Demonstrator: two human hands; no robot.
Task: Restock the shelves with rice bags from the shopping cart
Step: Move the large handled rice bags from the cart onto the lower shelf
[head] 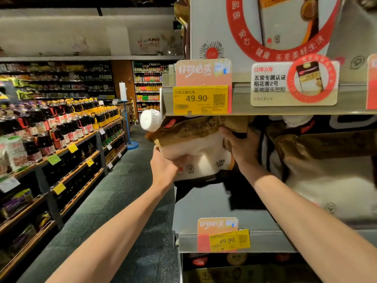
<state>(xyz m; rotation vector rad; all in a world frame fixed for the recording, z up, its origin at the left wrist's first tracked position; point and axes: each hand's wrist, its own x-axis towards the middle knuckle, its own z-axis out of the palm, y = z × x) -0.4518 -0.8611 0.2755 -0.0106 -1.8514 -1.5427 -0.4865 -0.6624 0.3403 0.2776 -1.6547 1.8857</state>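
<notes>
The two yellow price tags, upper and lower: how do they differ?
The upper price tag looks larger and hangs straight on its shelf edge; the lower price tag looks smaller and sits tilted. The upper one's QR code is sharp; the lower one's is blurred. Both read 49.90 on pink backing cards.

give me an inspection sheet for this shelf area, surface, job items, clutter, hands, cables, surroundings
Surface: grey metal shelf, bare at its front left.
Job's things: rice bag with white cap, held at the shelf's left end; more bags to its right.
Clutter: yellow 49.90 price tag on the shelf edge above.
Grippers: left hand under the bag, right hand on its side.
Cables: nothing seen.
Surroundings: bottle shelves across the aisle.
</notes>
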